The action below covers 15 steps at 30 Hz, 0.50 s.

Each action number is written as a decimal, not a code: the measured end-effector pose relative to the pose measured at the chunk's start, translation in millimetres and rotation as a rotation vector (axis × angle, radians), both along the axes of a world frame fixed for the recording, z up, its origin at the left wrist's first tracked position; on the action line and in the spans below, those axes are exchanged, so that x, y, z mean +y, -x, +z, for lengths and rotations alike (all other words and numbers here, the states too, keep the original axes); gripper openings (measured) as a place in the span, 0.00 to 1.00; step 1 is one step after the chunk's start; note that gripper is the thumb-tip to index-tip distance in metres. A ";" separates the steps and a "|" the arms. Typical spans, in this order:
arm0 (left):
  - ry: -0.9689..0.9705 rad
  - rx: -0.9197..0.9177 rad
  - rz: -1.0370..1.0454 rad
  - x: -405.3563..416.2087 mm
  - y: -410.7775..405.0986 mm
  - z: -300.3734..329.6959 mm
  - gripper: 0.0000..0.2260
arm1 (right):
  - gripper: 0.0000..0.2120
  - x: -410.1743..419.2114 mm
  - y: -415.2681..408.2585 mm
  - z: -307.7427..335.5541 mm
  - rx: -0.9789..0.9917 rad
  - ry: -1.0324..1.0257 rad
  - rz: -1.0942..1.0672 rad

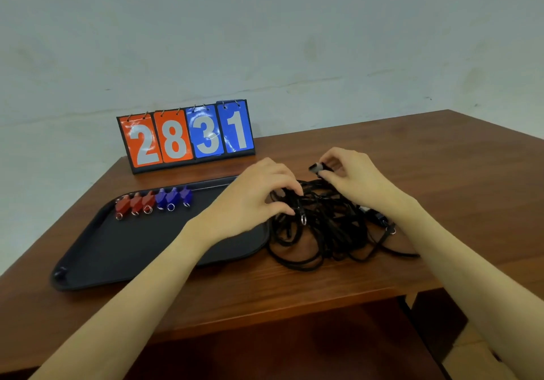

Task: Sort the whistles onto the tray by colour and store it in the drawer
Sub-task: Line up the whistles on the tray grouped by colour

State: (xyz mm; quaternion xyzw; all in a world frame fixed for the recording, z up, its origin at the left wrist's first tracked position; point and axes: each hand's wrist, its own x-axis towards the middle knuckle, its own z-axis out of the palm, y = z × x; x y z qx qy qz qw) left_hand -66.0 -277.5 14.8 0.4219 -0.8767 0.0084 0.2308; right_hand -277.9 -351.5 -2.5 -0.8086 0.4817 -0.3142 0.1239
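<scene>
Here, a brown wooden table (382, 155) bears a black plastic tray (123, 247). Along the tray's far edge lie three red whistles (135, 204) and three blue whistles (173, 198), sorted. Right of the tray, the left hand (250, 200) grips tangled black cords (321, 226); the right hand (350, 176) pinches a black whistle (318, 168). Black whistles and stowing remain, apparently.

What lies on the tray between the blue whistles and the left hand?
In the head view, only bare black tray separates the blue whistles from the left hand.
</scene>
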 end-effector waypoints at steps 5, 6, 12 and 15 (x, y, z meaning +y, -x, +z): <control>-0.012 0.034 0.123 2.4 -45.9 4.9 0.12 | 0.13 6.9 -37.8 11.3 -0.157 0.002 0.072; -0.039 0.012 0.157 0.9 -58.0 3.6 0.12 | 0.13 7.2 -46.0 12.8 -0.169 -0.006 0.090; -0.181 -0.260 0.315 -11.8 -114.9 -10.3 0.13 | 0.10 1.6 -106.1 9.4 -0.256 -0.090 0.146; -0.165 -0.317 0.325 -19.4 -126.5 -15.3 0.13 | 0.13 2.8 -135.3 4.9 -0.333 -0.150 0.105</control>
